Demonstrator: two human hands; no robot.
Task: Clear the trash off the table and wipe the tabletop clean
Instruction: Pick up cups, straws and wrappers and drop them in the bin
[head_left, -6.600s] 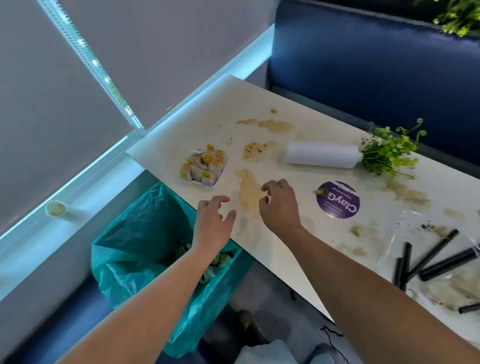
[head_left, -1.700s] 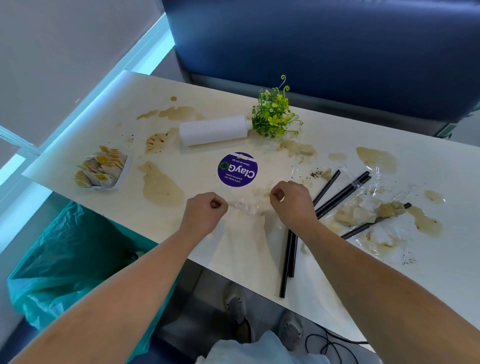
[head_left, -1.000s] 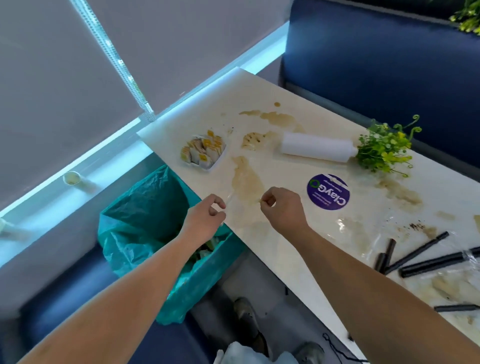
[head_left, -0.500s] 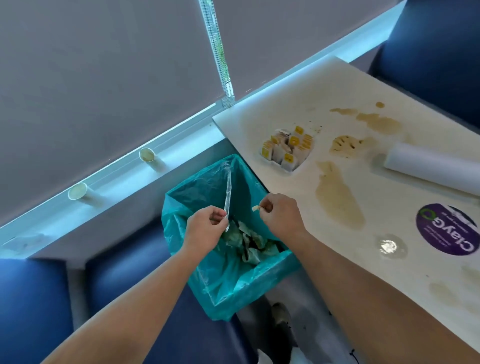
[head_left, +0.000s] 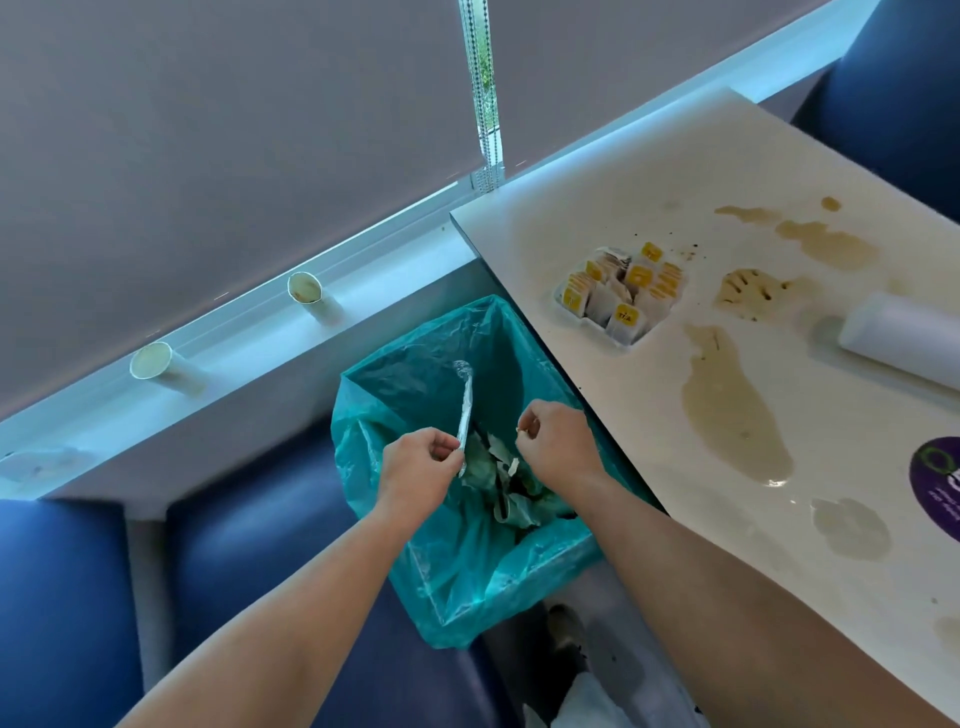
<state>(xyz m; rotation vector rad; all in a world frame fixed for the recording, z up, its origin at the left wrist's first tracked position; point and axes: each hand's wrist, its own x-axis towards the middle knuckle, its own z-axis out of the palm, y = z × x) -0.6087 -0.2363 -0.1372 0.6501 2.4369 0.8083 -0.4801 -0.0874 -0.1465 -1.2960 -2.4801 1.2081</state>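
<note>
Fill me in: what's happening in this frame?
A person has both hands over the teal-lined trash bin beside the table. The left hand pinches a clear plastic wrapper above the trash inside; the right hand pinches a tiny scrap, too small to identify. Brown spills, a tray of sachets and a white roll lie on the tabletop.

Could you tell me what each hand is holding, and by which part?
Left hand pinches the clear wrapper near its lower end; right hand pinches a tiny scrap.
</note>
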